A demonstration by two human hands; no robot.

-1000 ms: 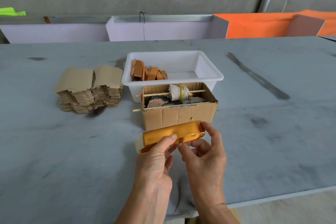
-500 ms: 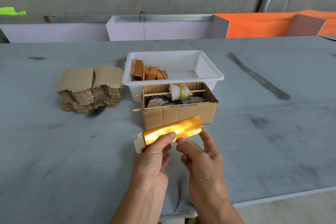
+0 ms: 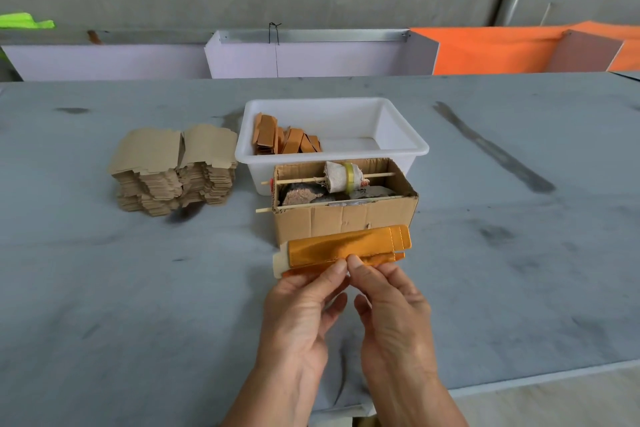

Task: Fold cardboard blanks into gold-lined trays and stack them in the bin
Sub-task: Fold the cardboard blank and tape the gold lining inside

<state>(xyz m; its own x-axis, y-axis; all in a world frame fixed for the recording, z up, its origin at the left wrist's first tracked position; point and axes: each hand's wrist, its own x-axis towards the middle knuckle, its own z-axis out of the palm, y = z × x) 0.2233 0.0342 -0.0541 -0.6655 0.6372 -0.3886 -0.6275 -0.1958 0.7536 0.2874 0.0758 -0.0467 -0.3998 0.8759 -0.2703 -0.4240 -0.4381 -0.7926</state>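
**Both hands pinch a gold blank in front of the box**

The left hand (image 3: 298,315) and right hand (image 3: 393,312) each pinch the near edge of a gold-lined blank (image 3: 346,248), thumbs nearly touching at its middle. The blank is held above the table (image 3: 104,305), just in front of a cardboard box (image 3: 346,218). Behind the box sits the white bin (image 3: 398,135), with folded trays (image 3: 284,139) leaning at its left end. A stack of flat blanks (image 3: 173,170) lies left of the bin.
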